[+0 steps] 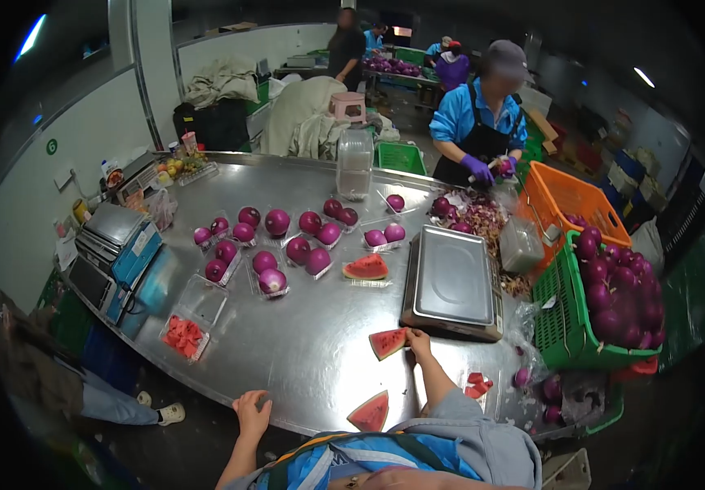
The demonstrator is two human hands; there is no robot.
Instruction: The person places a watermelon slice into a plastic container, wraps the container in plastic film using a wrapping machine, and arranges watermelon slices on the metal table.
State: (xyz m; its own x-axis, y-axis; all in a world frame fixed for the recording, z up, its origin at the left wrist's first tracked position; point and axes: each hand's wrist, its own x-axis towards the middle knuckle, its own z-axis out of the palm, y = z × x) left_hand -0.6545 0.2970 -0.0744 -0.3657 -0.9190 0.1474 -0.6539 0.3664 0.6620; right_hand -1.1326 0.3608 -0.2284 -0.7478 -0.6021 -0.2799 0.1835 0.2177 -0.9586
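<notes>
My right hand grips the edge of a watermelon slice at the near side of the metal table, just in front of the weighing scale. Below it, close to my body, lies a second watermelon slice. Over the table's near edge my left hand holds nothing, its fingers loosely bent and apart. Farther in, a third watermelon slice rests on a clear tray. An open clear box of cut red watermelon pieces stands to the left. Small red pieces lie on the right.
Peeled red onions sit in clear trays across the table. A green crate of onions and an orange crate stand right. Stacked clear trays stand at the back. A co-worker in purple gloves handles an onion.
</notes>
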